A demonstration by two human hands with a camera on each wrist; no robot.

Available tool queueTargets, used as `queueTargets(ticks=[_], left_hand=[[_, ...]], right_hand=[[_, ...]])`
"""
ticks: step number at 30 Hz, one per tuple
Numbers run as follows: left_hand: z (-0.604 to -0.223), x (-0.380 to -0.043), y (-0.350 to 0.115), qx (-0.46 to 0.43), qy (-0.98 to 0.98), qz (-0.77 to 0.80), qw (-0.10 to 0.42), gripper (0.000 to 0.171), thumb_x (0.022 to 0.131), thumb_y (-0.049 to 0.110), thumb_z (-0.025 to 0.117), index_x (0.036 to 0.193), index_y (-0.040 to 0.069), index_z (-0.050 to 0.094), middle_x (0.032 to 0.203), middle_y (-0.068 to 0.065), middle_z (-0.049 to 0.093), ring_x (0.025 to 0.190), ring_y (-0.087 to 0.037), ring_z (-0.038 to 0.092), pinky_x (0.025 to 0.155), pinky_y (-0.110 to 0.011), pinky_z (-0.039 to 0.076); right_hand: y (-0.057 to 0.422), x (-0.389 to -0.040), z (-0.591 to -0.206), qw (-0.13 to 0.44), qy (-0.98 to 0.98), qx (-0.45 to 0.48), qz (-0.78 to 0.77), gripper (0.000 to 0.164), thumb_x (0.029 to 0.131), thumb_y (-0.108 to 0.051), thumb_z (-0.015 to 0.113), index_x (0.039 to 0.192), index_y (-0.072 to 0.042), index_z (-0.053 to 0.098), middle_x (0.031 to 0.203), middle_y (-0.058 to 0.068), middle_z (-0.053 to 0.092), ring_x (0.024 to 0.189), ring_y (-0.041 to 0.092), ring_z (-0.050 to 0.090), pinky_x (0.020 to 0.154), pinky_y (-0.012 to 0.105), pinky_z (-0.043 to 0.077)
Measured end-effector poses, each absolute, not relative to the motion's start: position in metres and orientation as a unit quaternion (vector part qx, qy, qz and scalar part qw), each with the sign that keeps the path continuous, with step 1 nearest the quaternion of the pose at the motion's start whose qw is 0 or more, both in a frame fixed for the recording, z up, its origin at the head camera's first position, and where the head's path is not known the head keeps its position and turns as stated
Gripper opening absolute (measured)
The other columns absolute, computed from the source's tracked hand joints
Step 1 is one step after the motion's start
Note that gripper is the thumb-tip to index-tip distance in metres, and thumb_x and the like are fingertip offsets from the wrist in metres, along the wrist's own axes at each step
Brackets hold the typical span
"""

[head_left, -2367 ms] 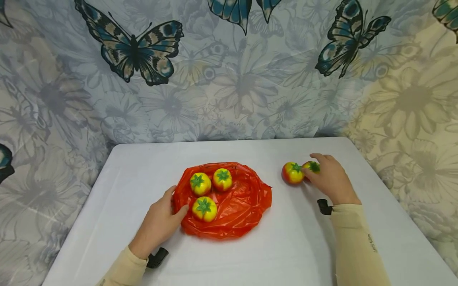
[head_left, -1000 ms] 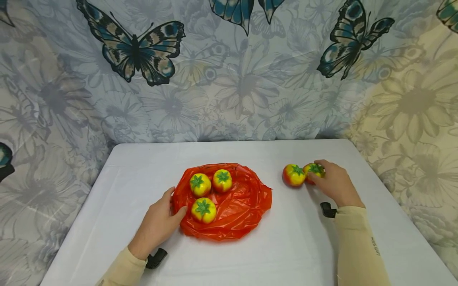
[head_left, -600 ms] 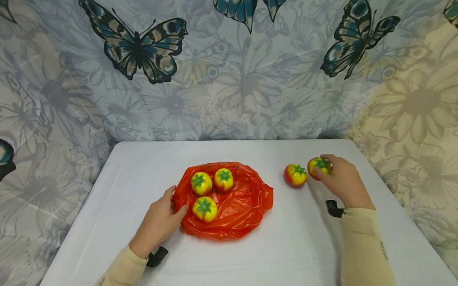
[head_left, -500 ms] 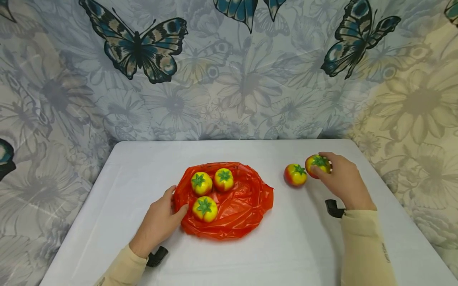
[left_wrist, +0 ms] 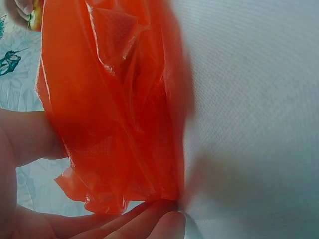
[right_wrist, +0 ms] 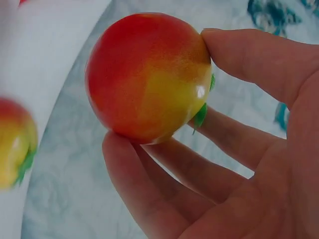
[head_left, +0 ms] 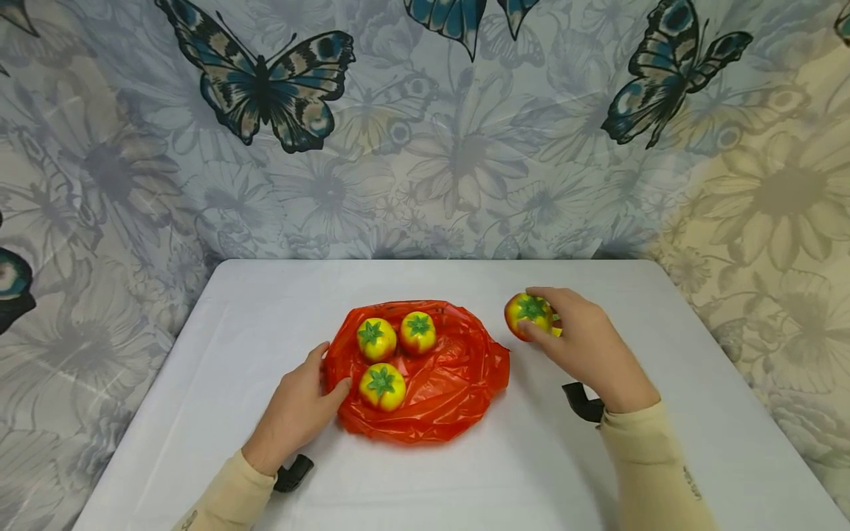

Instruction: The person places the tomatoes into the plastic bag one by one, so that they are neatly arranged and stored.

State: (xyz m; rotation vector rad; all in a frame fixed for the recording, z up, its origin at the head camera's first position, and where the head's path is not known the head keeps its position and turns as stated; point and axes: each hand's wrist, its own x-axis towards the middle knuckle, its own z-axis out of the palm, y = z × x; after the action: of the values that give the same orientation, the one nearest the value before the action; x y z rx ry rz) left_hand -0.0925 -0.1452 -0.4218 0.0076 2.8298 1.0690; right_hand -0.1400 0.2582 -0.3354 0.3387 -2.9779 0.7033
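Observation:
My right hand pinches a red-and-yellow tomato with a green leafy top, off the table to the right of the red plastic bag. The right wrist view shows the thumb on one side of this tomato and fingertips on the other. A second loose tomato is mostly hidden behind that hand in the head view. My left hand holds the bag's left edge, thumb on the inner side and fingers outside. Three similar tomatoes, a left one, a back one and a front one, sit in the bag.
Everything stands on a white table. Behind it hangs a floral cloth with butterfly prints. A black wrist strap piece shows beside the right wrist, another black piece beside the left.
My right hand has taken hold of the farther right tomato, lifted it and carried it left, past the other loose tomato toward the bag. My left hand has stayed at the bag's edge.

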Motion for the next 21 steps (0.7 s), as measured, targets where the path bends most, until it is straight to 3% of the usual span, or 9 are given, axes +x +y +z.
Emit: queueTargets(ticks=[7,15,21], left_hand=[[-0.423,-0.093,-0.146,0.003,0.932,0.357,0.059,0.078,0.103,0.030,0.070,0.165,-0.003,0.035,0.147,-0.024,0.066,0.127,-0.035,0.070,0.103,-0.055,0.062],[-0.423,-0.093,-0.147,-0.002,0.930,0.363,0.061,0.079,0.103,0.030,0.070,0.165,-0.003,0.034,0.151,-0.025,0.064,0.130,-0.036,0.069,0.103,-0.056,0.062],[-0.423,-0.093,-0.147,-0.001,0.930,0.362,0.057,0.079,0.103,0.031,0.070,0.165,-0.003,0.034,0.152,-0.025,0.063,0.130,-0.036,0.069,0.103,-0.056,0.062]], right_hand=[[0.222,-0.138,-0.350,0.027,-0.955,0.177,0.238,0.056,0.099,-0.032,0.080,0.148,-0.010,0.062,0.142,0.012,0.068,0.112,0.028,0.070,0.090,0.047,0.066],[0.185,-0.131,-0.366,-0.003,-0.948,0.213,0.235,0.060,0.097,-0.037,0.083,0.149,-0.014,0.063,0.142,0.009,0.070,0.128,0.030,0.070,0.104,0.050,0.062],[0.163,-0.125,-0.377,-0.031,-0.943,0.236,0.234,0.059,0.096,-0.039,0.083,0.147,-0.014,0.064,0.145,0.008,0.067,0.130,0.027,0.069,0.106,0.047,0.062]])
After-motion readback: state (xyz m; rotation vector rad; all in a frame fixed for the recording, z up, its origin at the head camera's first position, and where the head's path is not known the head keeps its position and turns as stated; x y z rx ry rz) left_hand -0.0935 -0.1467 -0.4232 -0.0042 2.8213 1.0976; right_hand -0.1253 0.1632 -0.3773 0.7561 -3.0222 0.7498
